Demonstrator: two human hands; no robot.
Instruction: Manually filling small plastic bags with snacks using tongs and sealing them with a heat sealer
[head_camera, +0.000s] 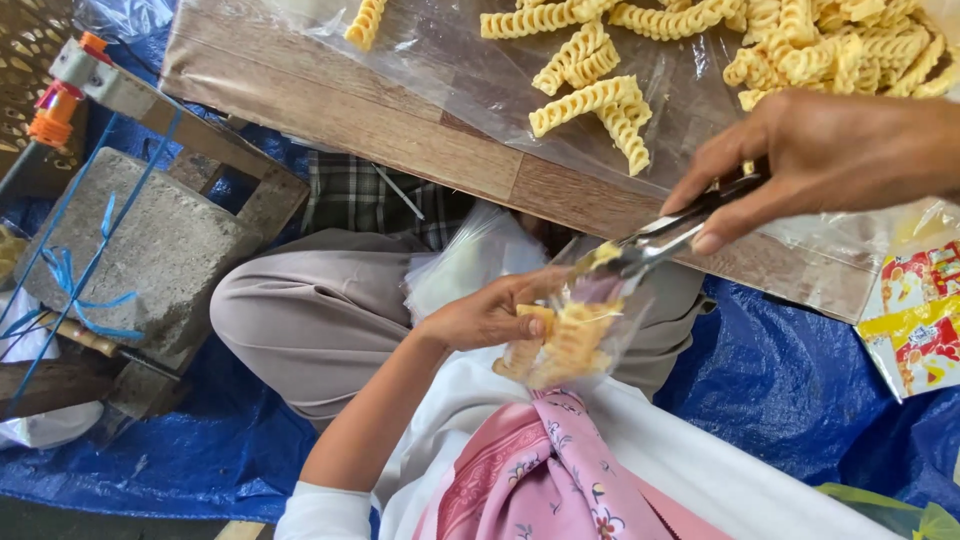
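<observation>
Bag (560, 335) of yellow snacks sits mid-frame in the left hand's (490, 315) clenched grip, while the right hand (820, 160) squeezes tongs (665, 235) at its mouth. Wooden tabletop (400, 125) under clear plastic fills the upper frame; blue tarp (790, 385) covers the floor, concrete block (150, 250) at left.

Left hand (487, 315) curled closed, right hand (820, 150) pinched shut above it.

A clear bag (565, 335), part-filled with yellow ridged snacks, sat tilted at centre frame, mouth up. Metal tongs (665, 235) lay slanted right of centre, tips at the bag's mouth gripping one yellow snack (605, 252).
</observation>
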